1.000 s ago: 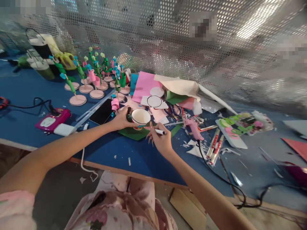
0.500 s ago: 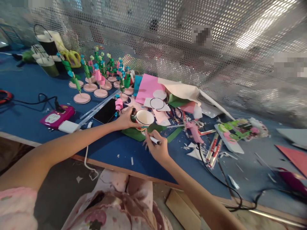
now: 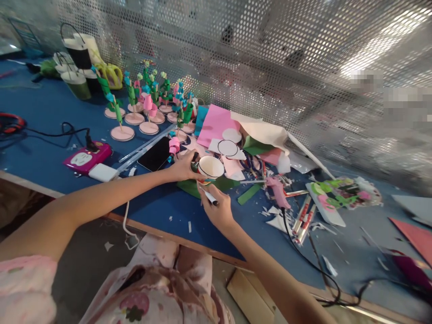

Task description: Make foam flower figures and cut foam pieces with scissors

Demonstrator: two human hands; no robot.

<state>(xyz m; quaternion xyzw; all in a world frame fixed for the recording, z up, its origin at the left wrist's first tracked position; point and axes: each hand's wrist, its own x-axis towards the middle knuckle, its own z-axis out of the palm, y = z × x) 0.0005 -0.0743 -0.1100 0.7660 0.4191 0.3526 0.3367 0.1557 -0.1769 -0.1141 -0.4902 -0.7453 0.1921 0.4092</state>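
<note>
My left hand grips a small cup by its left side; the white inside and dark rim face up toward me. In my right hand is a white marker pen with a dark end, its tip up close to the cup's lower edge. Whether the tip touches the cup I cannot tell. Green paper lies on the table beneath the cup. Just left of the cup stands a pink paper curl, and a black phone lies beyond my left wrist.
Paper plants on round pink bases stand at the back left. A magenta power strip sits at left. On the right lie a pink glue gun with a black cord, paper scraps and a white tray. A perforated metal panel rises behind.
The whole view has shifted slightly, so things appear a little further right. Both hands keep hold of the cup and the marker pen; the pen points a little more to the cup's left side.
</note>
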